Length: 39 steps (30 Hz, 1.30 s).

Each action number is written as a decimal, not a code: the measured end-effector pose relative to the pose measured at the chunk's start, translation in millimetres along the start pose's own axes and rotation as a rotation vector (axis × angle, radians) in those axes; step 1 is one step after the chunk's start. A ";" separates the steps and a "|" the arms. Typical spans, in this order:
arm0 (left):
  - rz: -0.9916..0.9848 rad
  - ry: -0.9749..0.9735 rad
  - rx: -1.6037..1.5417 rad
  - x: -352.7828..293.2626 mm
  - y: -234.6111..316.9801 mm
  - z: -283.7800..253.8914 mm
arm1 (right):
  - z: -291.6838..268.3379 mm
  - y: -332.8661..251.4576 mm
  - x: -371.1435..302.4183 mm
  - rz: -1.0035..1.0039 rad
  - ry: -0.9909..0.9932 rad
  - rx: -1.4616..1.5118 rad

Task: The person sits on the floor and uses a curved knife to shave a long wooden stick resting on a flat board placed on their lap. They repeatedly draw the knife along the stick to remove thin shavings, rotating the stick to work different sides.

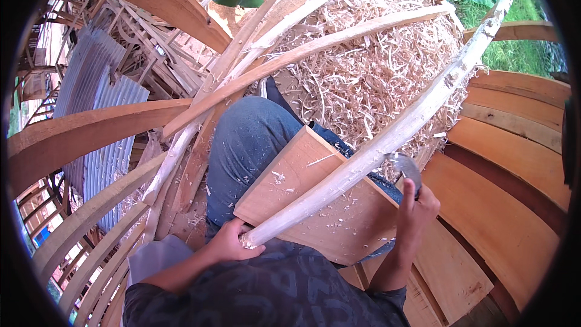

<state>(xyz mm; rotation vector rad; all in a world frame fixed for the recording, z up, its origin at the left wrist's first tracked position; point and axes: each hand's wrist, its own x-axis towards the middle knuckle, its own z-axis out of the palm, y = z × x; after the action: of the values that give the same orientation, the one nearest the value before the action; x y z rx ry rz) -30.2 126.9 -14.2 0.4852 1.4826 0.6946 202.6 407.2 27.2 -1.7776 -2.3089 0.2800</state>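
Observation:
A long, pale, peeled wooden pole slants from my waist up to the far right, lying over a flat wooden board on my lap. My left hand is wrapped round the pole's near end. In my right hand is a short tool with a curved metal blade; its handle is hidden by my fingers, so its exact kind is unclear. The blade's tip touches or nearly touches the pole's right side. Small shavings lie on the board and on my jeans.
A thick heap of wood shavings covers the floor ahead. Several long poles cross at the upper left. Curved wooden ribs stand to the left, planks to the right. Corrugated metal sheets lie beyond the left ribs.

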 end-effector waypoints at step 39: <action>-0.005 0.139 0.151 -3.1 11.0 20.0 | -18.6 52.0 -8.4 0.266 -0.076 0.526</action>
<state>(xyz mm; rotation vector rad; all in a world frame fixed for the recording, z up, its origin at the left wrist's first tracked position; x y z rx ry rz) -11.5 135.1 -3.4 0.5578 1.6747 0.6251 258.2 412.6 30.1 -1.7975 -1.8008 0.9160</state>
